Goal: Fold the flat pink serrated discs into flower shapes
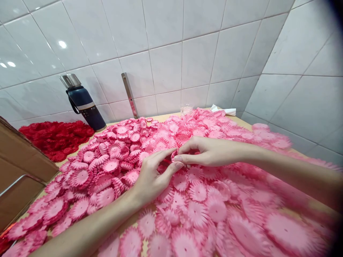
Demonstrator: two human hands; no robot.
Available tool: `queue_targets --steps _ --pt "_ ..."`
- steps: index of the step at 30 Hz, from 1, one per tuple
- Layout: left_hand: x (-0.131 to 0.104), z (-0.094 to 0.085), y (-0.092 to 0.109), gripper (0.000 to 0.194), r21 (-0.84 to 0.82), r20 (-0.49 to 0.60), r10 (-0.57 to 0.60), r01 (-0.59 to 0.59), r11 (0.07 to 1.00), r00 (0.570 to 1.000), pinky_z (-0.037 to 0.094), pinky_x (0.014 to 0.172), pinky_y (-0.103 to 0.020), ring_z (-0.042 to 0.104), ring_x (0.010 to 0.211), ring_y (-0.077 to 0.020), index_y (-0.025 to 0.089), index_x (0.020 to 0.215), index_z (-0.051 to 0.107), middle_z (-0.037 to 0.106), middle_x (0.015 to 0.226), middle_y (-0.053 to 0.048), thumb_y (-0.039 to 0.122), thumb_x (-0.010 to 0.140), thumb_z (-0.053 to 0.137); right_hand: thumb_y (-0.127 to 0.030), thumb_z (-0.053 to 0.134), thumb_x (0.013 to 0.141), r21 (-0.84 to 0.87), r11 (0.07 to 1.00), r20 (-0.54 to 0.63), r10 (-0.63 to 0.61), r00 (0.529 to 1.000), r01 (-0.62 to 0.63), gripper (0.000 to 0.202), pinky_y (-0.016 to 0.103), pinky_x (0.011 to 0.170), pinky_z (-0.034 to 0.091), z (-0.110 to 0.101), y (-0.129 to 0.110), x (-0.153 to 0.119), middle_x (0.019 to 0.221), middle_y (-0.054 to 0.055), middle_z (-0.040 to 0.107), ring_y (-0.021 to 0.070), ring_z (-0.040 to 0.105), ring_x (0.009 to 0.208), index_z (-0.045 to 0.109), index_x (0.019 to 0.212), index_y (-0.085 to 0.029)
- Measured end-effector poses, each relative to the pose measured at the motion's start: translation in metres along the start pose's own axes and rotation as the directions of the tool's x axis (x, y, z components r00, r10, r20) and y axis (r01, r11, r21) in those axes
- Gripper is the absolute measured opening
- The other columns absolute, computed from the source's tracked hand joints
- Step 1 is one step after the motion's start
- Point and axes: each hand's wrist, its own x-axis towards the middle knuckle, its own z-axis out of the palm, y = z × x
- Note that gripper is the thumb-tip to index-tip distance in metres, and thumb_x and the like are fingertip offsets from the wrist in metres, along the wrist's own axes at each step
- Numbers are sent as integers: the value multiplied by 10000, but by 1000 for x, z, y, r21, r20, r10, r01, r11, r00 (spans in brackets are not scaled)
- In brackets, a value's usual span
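Note:
Over the middle of a large heap of pink fringed flower discs (111,165), my two hands meet with their fingertips almost touching. A small pink flower disc (173,154) shows between them, mostly covered by the fingers. My left hand (152,175) comes from the lower left, its thumb and forefinger closed at the edge of that disc. Reaching in from the right, my right hand (203,151) has its thumb and fingers pinched together on the same piece. The discs in the heap have a small hole at the centre and jagged petal edges.
A pile of red flower pieces (57,137) lies at the back left, beside a dark blue flask (87,105). A cardboard box (26,164) stands at the left edge. Along the tiled wall are a metal strip (129,94), a clear cup (187,110) and white paper (227,111).

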Motion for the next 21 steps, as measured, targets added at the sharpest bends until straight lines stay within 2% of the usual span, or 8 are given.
queue_targets --steps 16,21 --pt "0 0 -1 282 -11 4 8 -8 1000 1000 531 762 -305 673 786 -177 129 1101 660 737 945 -81 283 872 599 -448 495 896 5 1000 -18 4 1000 -4 366 227 473 259 1 0 1 585 -45 385 75 332 518 491 649 -176" --pt "-2 1 -1 293 -21 -54 44 -45 999 998 550 737 -285 669 780 -161 150 1123 642 727 950 -66 266 854 627 -441 523 880 3 1000 -60 8 998 -7 317 232 469 278 0 -4 -2 598 -41 457 80 371 522 584 705 -184"
